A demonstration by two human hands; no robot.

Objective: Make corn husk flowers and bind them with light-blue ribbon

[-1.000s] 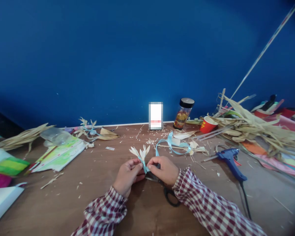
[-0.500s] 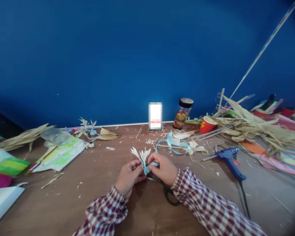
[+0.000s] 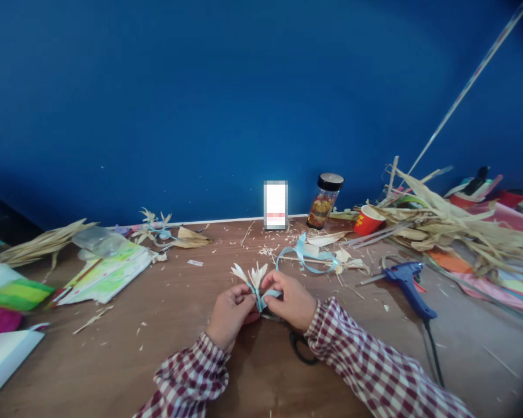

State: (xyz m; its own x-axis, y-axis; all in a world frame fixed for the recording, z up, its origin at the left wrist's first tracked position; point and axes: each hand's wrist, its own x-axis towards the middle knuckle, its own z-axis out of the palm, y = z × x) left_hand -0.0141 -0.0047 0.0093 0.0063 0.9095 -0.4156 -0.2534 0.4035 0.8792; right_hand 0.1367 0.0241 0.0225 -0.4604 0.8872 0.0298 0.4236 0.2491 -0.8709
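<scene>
Head camera, lower centre of frame: the left hand pinches the stem of a small corn-husk flower, petals pointing up and away. The right hand pinches a light blue ribbon against that stem from the right. Black scissors lie beneath the right wrist on the tabletop; a blue glue gun sits further right.

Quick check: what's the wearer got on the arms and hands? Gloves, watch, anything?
Both arms wear long sleeves in a dark red and white check, the left sleeve and right sleeve cuffed at the wrist. The left hand and right hand are bare: no gloves, and no rings or watch visible.
</scene>
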